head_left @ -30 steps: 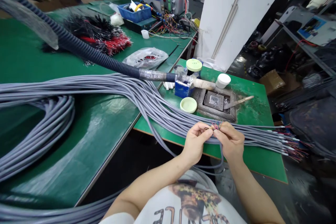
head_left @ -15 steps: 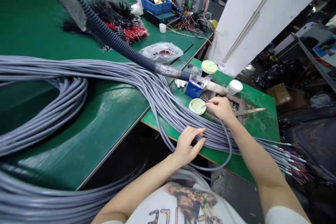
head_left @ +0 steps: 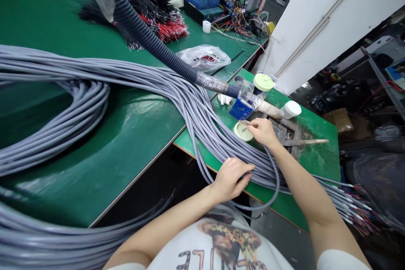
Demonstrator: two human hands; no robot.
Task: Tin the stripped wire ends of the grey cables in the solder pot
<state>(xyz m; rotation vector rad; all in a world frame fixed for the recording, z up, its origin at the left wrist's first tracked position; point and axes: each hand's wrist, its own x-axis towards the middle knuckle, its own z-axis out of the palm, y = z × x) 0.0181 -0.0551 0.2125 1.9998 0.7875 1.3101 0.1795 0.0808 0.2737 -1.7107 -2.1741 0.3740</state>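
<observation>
My right hand [head_left: 261,131] is shut on the end of a grey cable [head_left: 272,179], whose thin coloured wires fan out just above a pale green lid [head_left: 243,131]. The cable droops from that hand in a loop past the bench edge. My left hand [head_left: 232,179] lies lower, its fingers curled against a large bundle of grey cables [head_left: 209,128]. A metal-topped fixture [head_left: 278,128] sits partly hidden behind my right hand. Beside it lies a scraper with a wooden handle [head_left: 305,142].
A black corrugated conduit [head_left: 148,46] crosses above the bundle to a blue box [head_left: 240,109]. A white-lidded jar [head_left: 291,109] and a green-lidded jar [head_left: 262,82] stand nearby. Red-and-black wire bunches [head_left: 161,25] and a plastic bag [head_left: 204,58] lie on the green bench [head_left: 95,147].
My hands have parted. The right hand has carried the cable end up and left, over the pale green lid. The left hand has dropped onto the bundle, and the view has turned slightly.
</observation>
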